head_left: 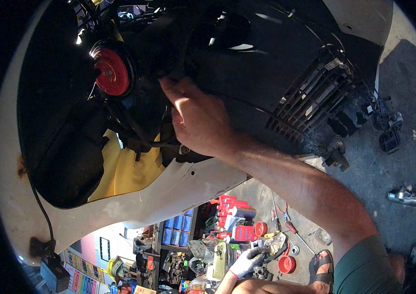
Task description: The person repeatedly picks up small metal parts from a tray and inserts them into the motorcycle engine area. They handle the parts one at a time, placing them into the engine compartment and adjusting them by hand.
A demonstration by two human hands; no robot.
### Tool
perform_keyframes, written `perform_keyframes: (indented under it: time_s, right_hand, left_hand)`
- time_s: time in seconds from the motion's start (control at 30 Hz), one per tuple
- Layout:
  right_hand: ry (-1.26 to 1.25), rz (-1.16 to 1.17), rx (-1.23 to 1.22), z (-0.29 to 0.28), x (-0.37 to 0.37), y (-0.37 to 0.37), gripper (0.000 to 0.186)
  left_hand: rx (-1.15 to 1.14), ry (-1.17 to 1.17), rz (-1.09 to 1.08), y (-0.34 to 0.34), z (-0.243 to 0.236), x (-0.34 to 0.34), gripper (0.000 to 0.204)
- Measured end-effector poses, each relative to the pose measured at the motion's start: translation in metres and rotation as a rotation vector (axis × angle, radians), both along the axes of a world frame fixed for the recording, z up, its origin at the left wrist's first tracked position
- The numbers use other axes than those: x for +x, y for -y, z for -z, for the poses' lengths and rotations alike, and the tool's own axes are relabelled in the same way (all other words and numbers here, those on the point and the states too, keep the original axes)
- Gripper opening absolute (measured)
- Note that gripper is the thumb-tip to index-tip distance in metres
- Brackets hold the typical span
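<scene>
My bare right hand (195,120) reaches into the dark interior of a white vehicle panel (169,191), right of a round red horn (112,73) with a black rim. Its index finger points up into shadowed parts and the other fingers curl; what they grip is hidden. Black hoses (139,130) run beside it, above a yellow inner panel (127,174). Low in the picture, what appears to be my left hand (247,262), in a white glove with dark fingertips, is curled near my knee; whatever it holds cannot be made out.
A slatted metal grille (306,98) and loose parts (387,139) lie at right, with a chrome cylinder (414,198). Below are red bottles (242,232), screwdrivers (298,235), red cups (286,264), blue bins (178,225) and a sandalled foot (323,264). A battery (53,274) sits lower left.
</scene>
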State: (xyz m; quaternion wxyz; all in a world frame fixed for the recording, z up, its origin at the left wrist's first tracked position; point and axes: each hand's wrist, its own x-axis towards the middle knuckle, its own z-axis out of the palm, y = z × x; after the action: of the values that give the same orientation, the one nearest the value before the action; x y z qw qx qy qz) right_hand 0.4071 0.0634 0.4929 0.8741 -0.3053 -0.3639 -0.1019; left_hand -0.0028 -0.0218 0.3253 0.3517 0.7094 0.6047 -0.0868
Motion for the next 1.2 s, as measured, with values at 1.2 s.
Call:
perform_keyframes:
  time_s: [1.2]
  right_hand:
    - [-0.166,-0.325,0.299,-0.017,-0.010,0.011,0.058]
  left_hand:
    - [-0.011,0.056,0.002,0.002,0.001,0.000,0.031]
